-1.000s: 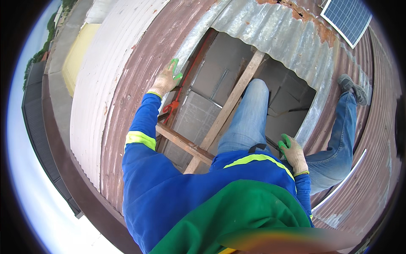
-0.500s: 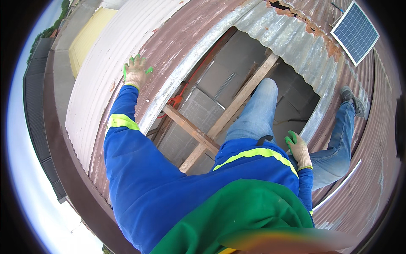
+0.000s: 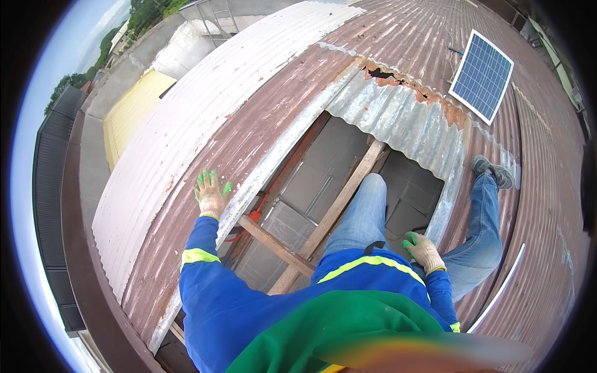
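My left hand (image 3: 211,196), in a cream knit glove with green fingertips, lies spread on a worn maroon corrugated roof sheet (image 3: 249,127), just left of a rectangular opening. My right hand (image 3: 424,251), gloved alike, is by my right thigh at the opening's right edge. Its fingers are loosely bent and slightly apart, with nothing visible in them. One jeans-clad leg (image 3: 367,208) reaches down into the opening beside a wooden beam (image 3: 348,193); its foot is hidden. My other leg (image 3: 482,230) is bent on the roof to the right, its grey shoe (image 3: 494,173) on the sheets.
A crossing timber (image 3: 273,244) spans the opening over grey panels. A galvanized sheet (image 3: 392,118) with a rusted, torn edge borders its far side. A small solar panel (image 3: 482,76) lies at the far right. Beyond the roof's left side is a drop toward a dark roof (image 3: 53,186).
My view has tilted up, showing more of the far roof. My left hand has shifted nearer along the maroon sheet, closer to the opening's edge. My right hand stays beside my thigh.
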Motion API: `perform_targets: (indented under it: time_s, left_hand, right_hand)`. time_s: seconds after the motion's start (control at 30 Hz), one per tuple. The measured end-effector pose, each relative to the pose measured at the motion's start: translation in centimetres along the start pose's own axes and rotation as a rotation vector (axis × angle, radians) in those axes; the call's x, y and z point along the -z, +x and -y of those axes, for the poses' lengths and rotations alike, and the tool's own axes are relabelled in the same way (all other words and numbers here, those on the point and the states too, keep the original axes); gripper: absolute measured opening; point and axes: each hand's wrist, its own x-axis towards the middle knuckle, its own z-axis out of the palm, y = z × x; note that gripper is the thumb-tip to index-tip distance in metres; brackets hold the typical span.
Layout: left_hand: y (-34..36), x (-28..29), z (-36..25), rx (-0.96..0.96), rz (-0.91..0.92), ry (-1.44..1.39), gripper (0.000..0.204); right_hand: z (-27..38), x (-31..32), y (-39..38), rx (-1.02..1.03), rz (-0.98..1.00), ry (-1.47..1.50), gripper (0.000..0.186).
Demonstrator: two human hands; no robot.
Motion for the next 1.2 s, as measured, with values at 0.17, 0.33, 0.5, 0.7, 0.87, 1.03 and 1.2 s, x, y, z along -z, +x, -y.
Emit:
perform_targets:
  time_s: [0.17, 0.33, 0.5, 0.7, 0.87, 1.03, 1.2]
  left_hand:
    - [-13.4, -3.5, -14.0, -0.657, 0.215, -0.224, 0.073]
    - [-21.8, -5.2, -20.5, -0.457, 0.455, -0.415, 0.067]
    - [-22.1, -4.5, -20.8, -0.432, 0.436, -0.395, 0.07]
    - [-22.3, -5.2, -20.9, -0.466, 0.35, -0.401, 0.068]
    - [-22.3, -6.5, -21.2, -0.432, 0.376, -0.394, 0.072]
    - [-22.2, -6.5, -21.5, -0.445, 0.422, -0.371, 0.075]
    - [-22.5, -5.1, -21.1, -0.411, 0.429, -0.337, 0.068]
  right_hand:
    - [-0.6, 0.3, -0.7, 0.02, -0.008, -0.014, 0.057]
    - [-0.4, 0.6, -1.3, 0.057, 0.011, -0.006, 0.057]
    - [-0.3, 0.4, -0.8, 0.027, 0.024, -0.035, 0.059]
    - [-0.2, 0.7, -1.2, -0.02, 0.056, -0.006, 0.06]
    - [-0.2, 1.0, -1.6, -0.035, 0.08, -0.001, 0.062]
    - [-0.8, 0.7, -1.6, 0.033, -0.11, 0.066, 0.065]
    - [-0.7, 0.6, -1.3, 0.035, -0.11, 0.038, 0.062]
